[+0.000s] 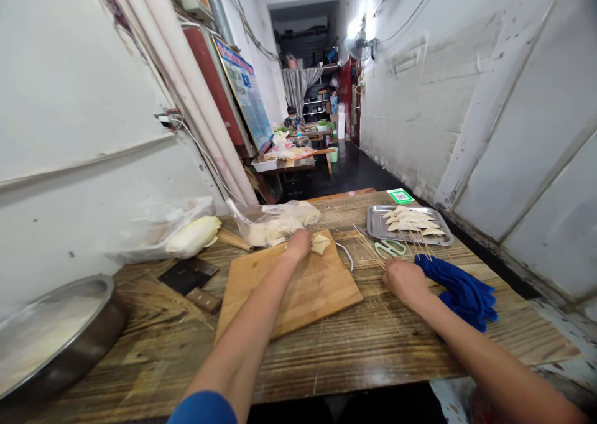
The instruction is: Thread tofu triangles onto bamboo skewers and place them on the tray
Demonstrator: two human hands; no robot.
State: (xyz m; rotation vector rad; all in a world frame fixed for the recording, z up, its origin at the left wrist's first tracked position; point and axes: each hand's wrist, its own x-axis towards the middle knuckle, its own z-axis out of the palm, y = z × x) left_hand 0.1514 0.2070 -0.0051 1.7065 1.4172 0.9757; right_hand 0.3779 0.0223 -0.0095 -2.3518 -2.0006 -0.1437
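The left hand [298, 245] is at the far edge of the board [321, 296], with a folded pale piece [321, 244] just to its right. Its fingers are blurred and mostly hidden, so I cannot tell how far open they are or whether they hold anything. The right hand [405, 282] is low over the table [336, 365], right of the board, its fingers curled down beside some thin sticks [370, 247]; whether it grips one is unclear.

Beyond the left hand lies a clear bag [280, 217] with pale stuff in it. Just beyond the right hand are green-handled scissors [383, 244], and a blue cloth [466, 293] lies to its right. Farther off on the right, a metal tray [377, 226] bears more pale pieces [410, 220] on sticks, with a green card [400, 196] past its far edge.

Left of the board lies a cleaver [186, 276], a bundle of sticks [153, 303] beside it and a cabbage [193, 236] beyond. A basin [88, 327] stands at near left. Far away, a person [293, 120] is behind another laden table [298, 163].
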